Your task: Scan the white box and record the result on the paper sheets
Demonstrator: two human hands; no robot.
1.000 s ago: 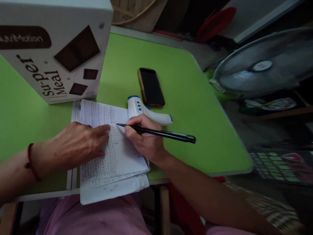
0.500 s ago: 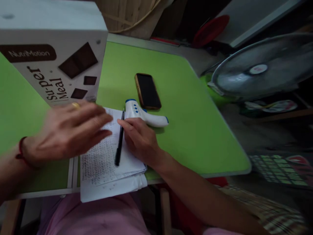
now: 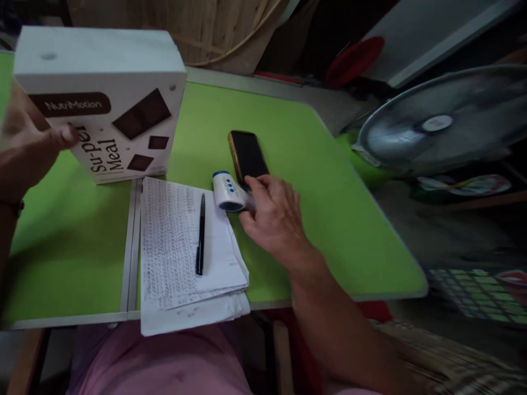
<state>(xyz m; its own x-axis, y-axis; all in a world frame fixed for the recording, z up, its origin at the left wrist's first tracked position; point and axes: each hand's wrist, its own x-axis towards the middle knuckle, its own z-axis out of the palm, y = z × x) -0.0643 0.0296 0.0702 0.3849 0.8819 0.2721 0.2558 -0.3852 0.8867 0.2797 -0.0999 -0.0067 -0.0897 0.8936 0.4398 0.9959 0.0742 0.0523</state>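
My left hand (image 3: pixel 31 145) grips the left side of a white NutriMotion meal box (image 3: pixel 135 88), thumb on the printed front and fingers partly hidden behind. The box stands upright on a green table (image 3: pixel 329 230). Over the handle of a white and blue infrared thermometer (image 3: pixel 227 192) my right hand (image 3: pixel 275 216) is closed, and the thermometer's head points towards me. Just beyond those fingers lies a phone (image 3: pixel 249 153) in a brown case. A black pen (image 3: pixel 201 236) rests on handwritten sheets of paper (image 3: pixel 168 236) between my hands.
A large fan (image 3: pixel 436 123) stands past the table's right edge. Behind it is a red round object (image 3: pixel 354 60). A metal seam (image 3: pixel 130 247) crosses the table left of the papers, which overhang the front edge.
My left hand has moved from above the papers to the box's left side. My right hand has shifted right from beside the pen onto the thermometer's handle. The camera view has shifted slightly.
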